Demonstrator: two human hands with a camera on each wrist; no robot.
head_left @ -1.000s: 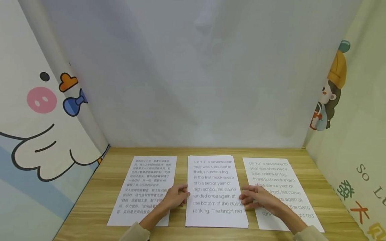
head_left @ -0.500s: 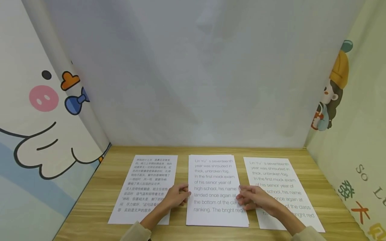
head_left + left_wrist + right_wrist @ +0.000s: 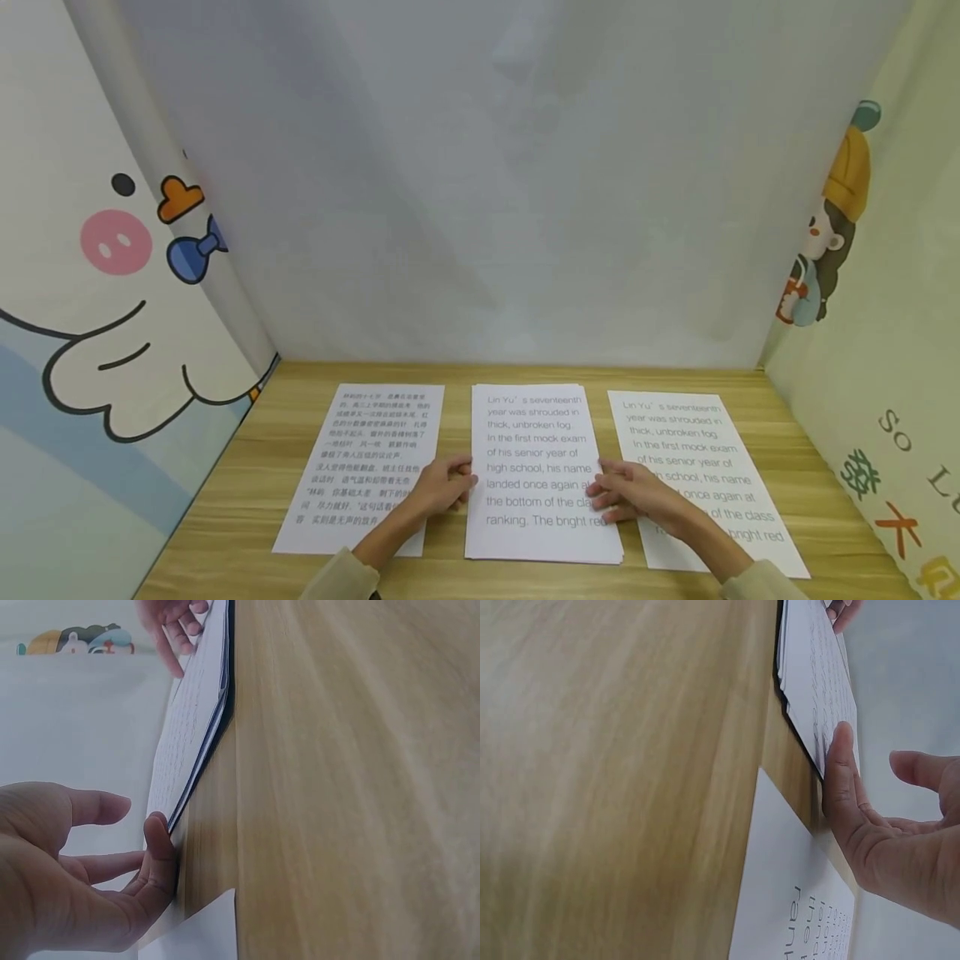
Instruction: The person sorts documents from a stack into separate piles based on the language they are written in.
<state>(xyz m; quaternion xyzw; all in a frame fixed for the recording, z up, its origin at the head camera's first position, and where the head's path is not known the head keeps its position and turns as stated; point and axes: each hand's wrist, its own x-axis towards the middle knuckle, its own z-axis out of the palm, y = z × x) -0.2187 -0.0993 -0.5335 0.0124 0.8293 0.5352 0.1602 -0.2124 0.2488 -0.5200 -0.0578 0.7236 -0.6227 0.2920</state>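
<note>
- Fingers of the right hand [image 3: 633, 490] are reaching slightly further over the right edge of the paper stack [image 3: 536, 467] than a second ago, now covering the end of the word "class"; the whole scene is sitting a little further right in the head view.
- The paper stack is lying flat in the lower middle of the frame, its English print facing up and its layered edges showing slightly uneven in both wrist views.
- The left hand [image 3: 442, 487] is touching the stack's left edge, its fingers bending loosely, parted rather than clasping.
- The right hand is resting its fingertips at the opposite edge, fingers staying mostly straight and relaxed, the thumb standing apart in the right wrist view; how firmly either hand is pressing, I cannot tell.
- A sheet with Chinese print [image 3: 360, 458] is lying at lower left, partly passing under the left forearm in view.
- A sheet with English print [image 3: 701, 467] is lying at lower right, the right hand and forearm hiding part of its text.
- All the papers are lying on the wood-grain surface [image 3: 225, 492].
- Pale sleeves [image 3: 341, 575] are showing along the bottom edge.
- A grey backdrop [image 3: 487, 208] is filling the upper middle.
</note>
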